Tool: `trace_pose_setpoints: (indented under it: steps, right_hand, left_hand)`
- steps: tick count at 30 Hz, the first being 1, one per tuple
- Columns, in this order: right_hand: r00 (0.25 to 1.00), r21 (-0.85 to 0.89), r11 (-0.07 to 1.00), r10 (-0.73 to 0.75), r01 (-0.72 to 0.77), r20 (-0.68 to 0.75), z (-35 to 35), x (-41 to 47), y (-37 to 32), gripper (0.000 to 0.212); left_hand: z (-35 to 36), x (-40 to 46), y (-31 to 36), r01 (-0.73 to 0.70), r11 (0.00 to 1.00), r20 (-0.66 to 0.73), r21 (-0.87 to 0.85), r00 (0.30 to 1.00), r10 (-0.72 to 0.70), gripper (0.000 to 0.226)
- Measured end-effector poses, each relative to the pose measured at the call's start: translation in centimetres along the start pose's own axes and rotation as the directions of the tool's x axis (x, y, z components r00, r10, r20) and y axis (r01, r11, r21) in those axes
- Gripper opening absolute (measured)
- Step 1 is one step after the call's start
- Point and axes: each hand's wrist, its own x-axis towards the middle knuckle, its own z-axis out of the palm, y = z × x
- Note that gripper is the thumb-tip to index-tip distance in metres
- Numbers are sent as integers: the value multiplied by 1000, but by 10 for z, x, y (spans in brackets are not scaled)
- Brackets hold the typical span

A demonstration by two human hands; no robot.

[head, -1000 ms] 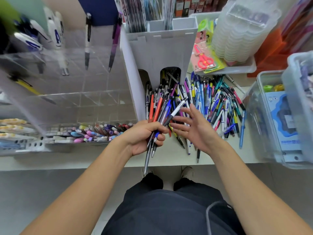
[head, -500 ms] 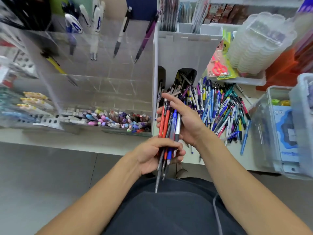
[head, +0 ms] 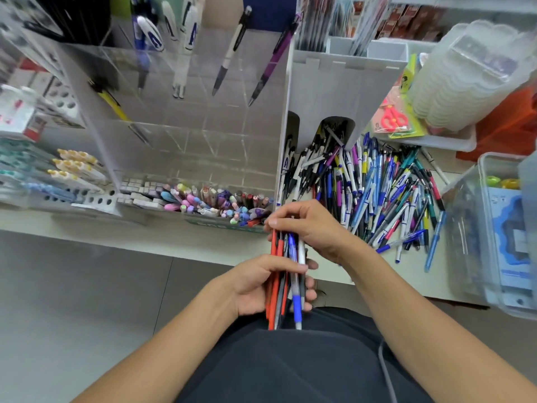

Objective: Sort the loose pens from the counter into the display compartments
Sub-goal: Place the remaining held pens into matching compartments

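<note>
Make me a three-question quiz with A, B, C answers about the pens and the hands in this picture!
1. Where is the pile of loose pens? A on the counter, right of the white holder B on the floor C in a drawer
2. What colour are the scissors? A green B red C black
3. What is the left hand doing? A resting flat B pointing C gripping a bundle of pens

Answers: 1 A, the pens spread on the counter. 2 B, red handles show in the packet. 3 C, fingers curl round the bundle.

Pen bundle (head: 286,274) tops hidden under right hand (head: 312,228).
</note>
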Motion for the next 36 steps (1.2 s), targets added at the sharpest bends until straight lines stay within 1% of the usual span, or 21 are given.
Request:
trace_pose_setpoints:
  steps: [2,4,6,10,12,13,14,15,16,17,18,19,21,23,25,28,31,33,34,35,36]
  right_hand:
    - [1000,37,999,10,-9,-25,0,3,0,21]
    - [998,70,997,-14,18,-59,0,5,-6,28]
    - [998,64,997,-51,53,-30,-2,5,-15,34]
    - [997,25,998,-63,62,40,-14,-2,-34,58]
    - [998,106,993,-59,55,36,-16,-5,-44,65]
    - [997,153,985,-77,79,-22,-17,-7,-51,63]
    - [987,176,977,-102,124,-127,-17,-9,-57,56]
    - [958,154,973,-128,172,-257,-18,-12,-64,44]
    - [917,85,976,-154,198,-368,-19,-17,-71,33]
    - [888,-14,981,-181,194,-423,-20,-21,-76,25]
    - [885,-113,979,-204,172,-419,-19,-27,-82,22]
    - [901,-188,970,-214,152,-377,-16,-31,-88,21]
    - [933,-255,955,-221,149,-283,-7,-35,-100,17]
    - [951,-240,957,-215,161,-222,2,-28,-112,16]
    - [971,-160,975,-181,156,-155,9,-18,-121,22]
    - [987,32,992,-117,121,-106,15,-5,-135,32]
    - [987,183,973,-122,140,-110,21,1,-147,29]
    - [969,213,950,-202,229,-143,25,2,-158,20]
    - [943,212,927,-272,310,-191,26,1,-165,16]
    - [897,181,895,-356,408,-262,26,-1,-173,15]
    - [825,112,853,-449,510,-343,27,-4,-183,15]
  left_hand:
    - [-2,3,2,0,999,-43,38,999,2,20]
    - [0,6,10,-44,997,-57,67,997,47,17]
    - [6,8,21,-76,993,-43,90,996,80,17]
    - [16,4,35,-114,987,0,116,993,115,16]
    - [22,-1,38,-170,976,20,133,985,169,12]
    - [25,-3,39,-229,959,2,167,973,232,11]
    - [28,-4,40,-302,926,-40,226,947,318,11]
    - [29,-6,43,-374,878,-96,298,904,417,10]
    - [29,-7,47,-431,825,-153,366,847,510,8]
    - [27,-10,52,-465,777,-200,423,789,581,9]
    - [25,-13,58,-483,742,-229,465,744,628,12]
    - [22,-17,64,-489,717,-238,497,718,654,14]
    - [19,-28,72,-486,689,-196,537,723,663,12]
    - [19,-40,76,-483,680,-136,551,753,644,12]
    - [19,-51,77,-499,701,-103,510,773,626,9]
    - [18,-70,79,-559,756,-52,341,791,609,10]
    - [11,-85,83,-593,793,-109,140,787,608,24]
    - [3,-92,87,-628,776,-180,56,758,627,31]
    - [-1,-96,89,-651,759,-199,23,741,641,31]
    - [-6,-100,92,-673,740,-214,-11,724,655,29]
    - [-11,-104,96,-694,719,-233,-45,707,668,27]
